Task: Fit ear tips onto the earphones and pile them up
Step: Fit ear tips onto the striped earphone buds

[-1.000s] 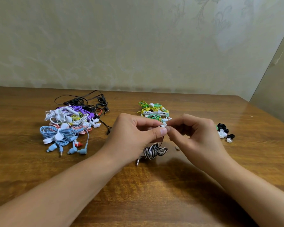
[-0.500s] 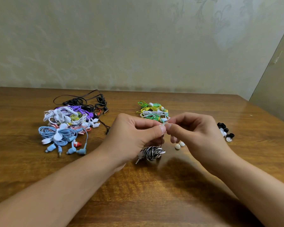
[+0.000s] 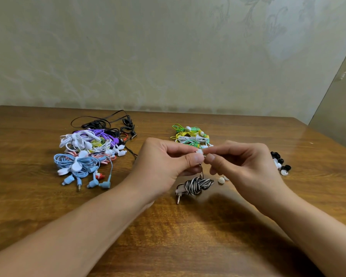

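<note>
My left hand (image 3: 164, 162) pinches a small white earbud (image 3: 200, 151) between thumb and forefinger above the table. My right hand (image 3: 242, 166) meets it from the right, its fingertips pinching a white ear tip against the earbud; the tip is mostly hidden. A thin cord drops from the earbud to a black-and-white striped cable bundle (image 3: 196, 185) lying on the table below my hands. Two loose white ear tips (image 3: 223, 179) lie just right of that bundle.
A big heap of coloured earphones (image 3: 86, 154) lies at the left. A smaller green, yellow and white pile (image 3: 190, 136) sits behind my hands. Black and white ear tips (image 3: 280, 162) are scattered at the right. The wooden table (image 3: 168, 236) meets a wall behind.
Both hands lifted slightly, uncovering the two loose white ear tips beside the striped bundle. The pinch on the earbud stays the same.
</note>
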